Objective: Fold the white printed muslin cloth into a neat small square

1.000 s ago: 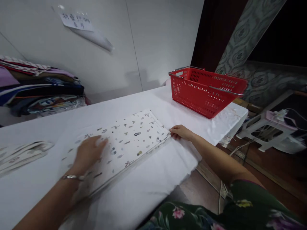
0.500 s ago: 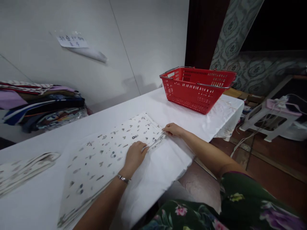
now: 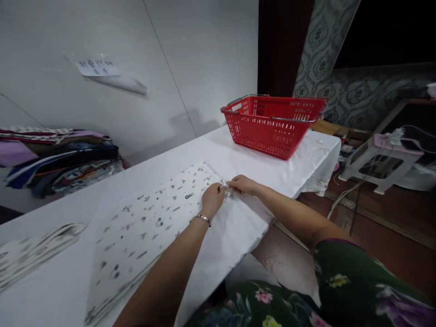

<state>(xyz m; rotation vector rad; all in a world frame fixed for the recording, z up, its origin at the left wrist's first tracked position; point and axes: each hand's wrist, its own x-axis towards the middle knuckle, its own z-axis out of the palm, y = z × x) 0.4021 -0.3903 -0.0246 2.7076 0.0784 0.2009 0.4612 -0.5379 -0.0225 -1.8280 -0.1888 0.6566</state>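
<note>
A white printed cloth (image 3: pixel 150 222), folded in layers, lies along the table (image 3: pixel 190 154) in front of me. Its small prints are grey, brown and green. My left hand (image 3: pixel 213 198), a silver bracelet at the wrist, pinches the near right corner of the cloth. Close beside it, my right hand (image 3: pixel 242 184) grips the same corner between thumb and fingers. The fingertips of both hands nearly meet there, and the cloth between them is bunched and mostly hidden.
A red basket (image 3: pixel 265 131) with metal handles stands at the table's far right. Another folded printed cloth (image 3: pixel 37 250) lies at the left. Stacked folded clothes (image 3: pixel 61 159) sit beyond the table's back left edge. A plastic stool (image 3: pixel 381 159) with cables is on the floor at right.
My left hand has slid right along the cloth's near edge, up to my right hand. My right hand stays at the corner. The view has shifted slightly.
</note>
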